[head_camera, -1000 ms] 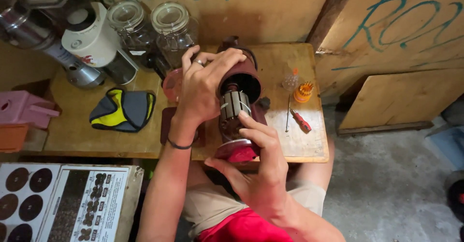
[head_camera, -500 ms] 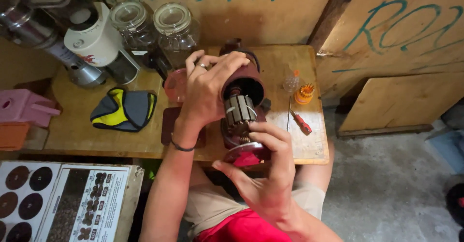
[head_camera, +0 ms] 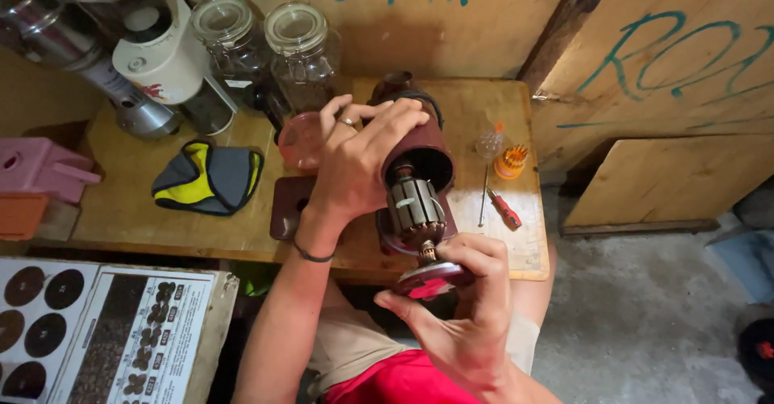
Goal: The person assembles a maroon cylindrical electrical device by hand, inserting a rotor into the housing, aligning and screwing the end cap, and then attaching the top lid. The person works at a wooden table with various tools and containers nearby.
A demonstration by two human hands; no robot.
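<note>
Item 1, your left hand (head_camera: 363, 158): closed over the top and side of the dark red motor housing (head_camera: 419, 142), fingers wrapped across it, a ring on one finger, a dark band at the wrist. The housing is held above the table's middle, its open mouth tilted down toward 6 o'clock.

Item 2, motor armature (head_camera: 414, 209): a slotted grey metal core, partly out of the housing mouth, standing just below it at 6 o'clock. Its shaft runs down to the round red end piece (head_camera: 431, 279).

Item 3, your right hand (head_camera: 463, 311): closed narrowly on that end piece, fingers curled over its far edge, thumb below; it sits at 6 o'clock from the housing, off the table's near edge.

Item 4, wooden table (head_camera: 129, 226): bears the rest.
- Red-handled screwdriver (head_camera: 504, 208), lying flat at 3 o'clock from the armature, apart from it.
- Thin metal rod (head_camera: 483, 196), just beside the screwdriver on its 9 o'clock side.
- Orange bit holder (head_camera: 512, 160), at 12 o'clock from the screwdriver, with a small clear piece (head_camera: 488, 142) just beside it.
- Pink round lid (head_camera: 301, 139), at 9 o'clock from your left hand, partly hidden by it.
- Dark brown plate with a hole (head_camera: 289, 206), flat, under your left wrist.
- Grey and yellow cloth pouch (head_camera: 207, 177), at 9 o'clock from the plate.
- Two glass jars (head_camera: 298, 53), at the table's far edge, 11 o'clock from the housing.
- White appliance (head_camera: 161, 57), at 9 o'clock from the jars
</note>
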